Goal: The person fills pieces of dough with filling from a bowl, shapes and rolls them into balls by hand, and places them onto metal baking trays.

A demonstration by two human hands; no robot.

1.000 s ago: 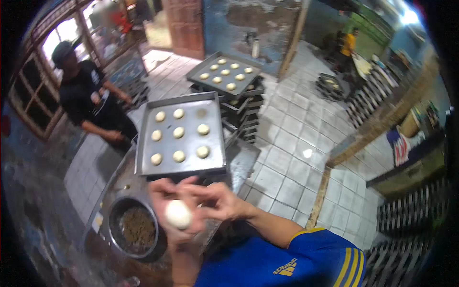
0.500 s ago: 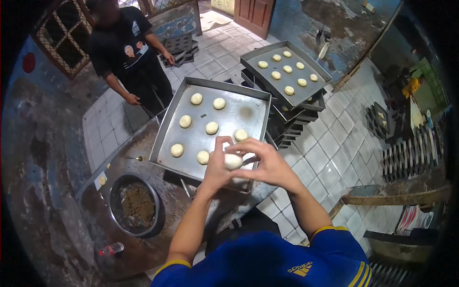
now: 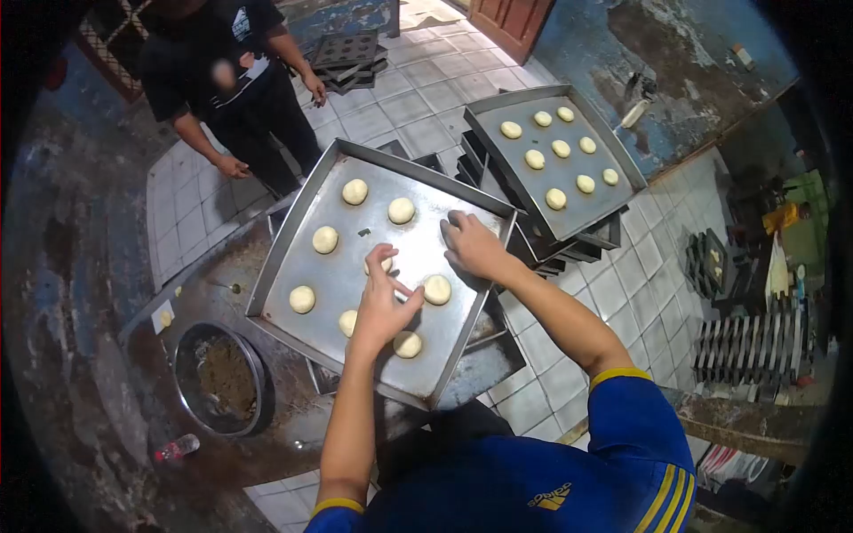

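Note:
A square metal baking tray point(image 3: 267, 282) on the work table carries several pale round dough balls point(image 3: 354, 192). My left hand point(image 3: 384, 306) hovers over its middle with fingers apart, holding nothing visible. It partly covers one dough ball point(image 3: 378, 265), while its thumb is close to another dough ball point(image 3: 436, 290). My right hand point(image 3: 475, 249) reaches down at the tray's right side, near the rim. Its fingers are curled downward there, and whatever lies beneath them is hidden.
At the left stand a metal bowl point(image 3: 180, 377) of brown crumbly filling point(image 3: 227, 377) and a small plastic bottle point(image 3: 178, 447). A second tray point(image 3: 533, 111) of dough balls tops a stack at the right. Another person point(image 3: 240, 98) stands beyond the table.
My hands, which were together around a white dough ball above the tray's front, have parted. The right has gone to the tray's far right, the left rests lower over the middle. The view has shifted.

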